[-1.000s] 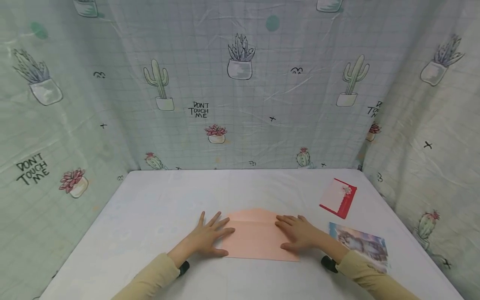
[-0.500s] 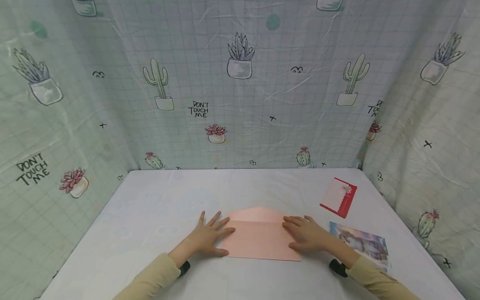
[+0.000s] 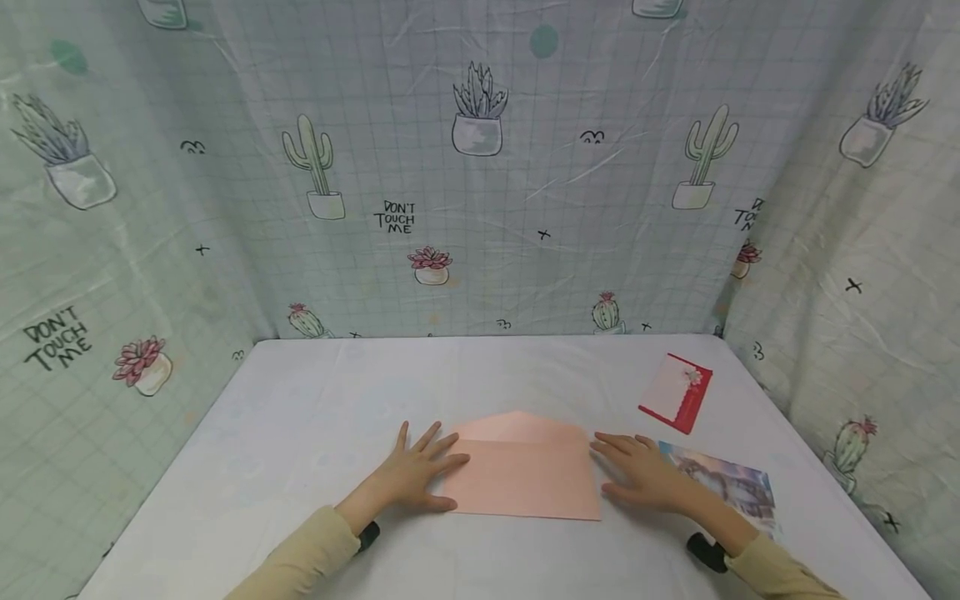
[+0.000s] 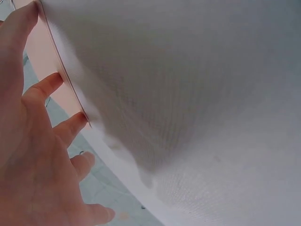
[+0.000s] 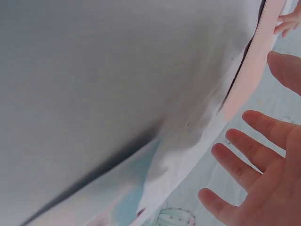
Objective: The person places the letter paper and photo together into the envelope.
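Note:
A pink envelope (image 3: 525, 479) lies flat on the white table, its pointed flap (image 3: 517, 427) spread out toward the back. My left hand (image 3: 416, 475) rests at its left edge with fingers spread; in the left wrist view the thumb and two fingertips (image 4: 55, 81) touch that edge. My right hand (image 3: 641, 473) hovers just off the envelope's right edge, palm down, fingers straight and holding nothing. Beyond it, the right forearm crosses near a kitten picture card (image 3: 731, 487), partly covering its lower side.
A red and white card (image 3: 677, 393) with a flower lies at the back right of the table (image 3: 337, 400). Printed cactus cloth (image 3: 480, 217) hangs behind the table and along both sides. Dark wrist devices (image 3: 707, 552) sit under both wrists.
My right hand has slid off the envelope to the right, from resting on it to beside its edge. The left hand has stayed in place at the left edge.

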Tool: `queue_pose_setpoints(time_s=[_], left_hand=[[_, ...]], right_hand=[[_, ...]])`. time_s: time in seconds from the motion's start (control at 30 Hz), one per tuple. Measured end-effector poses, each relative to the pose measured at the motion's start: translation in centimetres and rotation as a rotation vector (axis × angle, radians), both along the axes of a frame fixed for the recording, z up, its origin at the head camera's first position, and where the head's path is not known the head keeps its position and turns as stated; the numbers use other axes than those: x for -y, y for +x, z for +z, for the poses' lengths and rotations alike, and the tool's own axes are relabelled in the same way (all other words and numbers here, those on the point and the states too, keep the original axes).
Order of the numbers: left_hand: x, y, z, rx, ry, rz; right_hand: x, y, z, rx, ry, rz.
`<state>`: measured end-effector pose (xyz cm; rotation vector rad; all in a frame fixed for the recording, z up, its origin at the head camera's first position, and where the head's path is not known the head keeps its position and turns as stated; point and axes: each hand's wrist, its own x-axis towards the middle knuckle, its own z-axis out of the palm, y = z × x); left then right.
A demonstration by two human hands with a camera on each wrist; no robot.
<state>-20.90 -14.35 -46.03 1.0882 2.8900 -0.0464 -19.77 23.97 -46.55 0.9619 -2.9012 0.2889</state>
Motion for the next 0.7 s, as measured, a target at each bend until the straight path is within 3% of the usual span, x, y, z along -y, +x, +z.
queue_pose_setpoints(time_s=[0.27, 0.7], left_hand=[[0.1, 0.0, -0.1, 0.018, -0.001, 0.009], [0.2, -0.1, -0.4, 0.01, -0.002, 0.015]], right_hand=[[-2.5, 1.5, 0.3, 0.021, -0.003, -0.109], [-7.1, 3.3, 0.6, -0.046, 0.016, -0.257]])
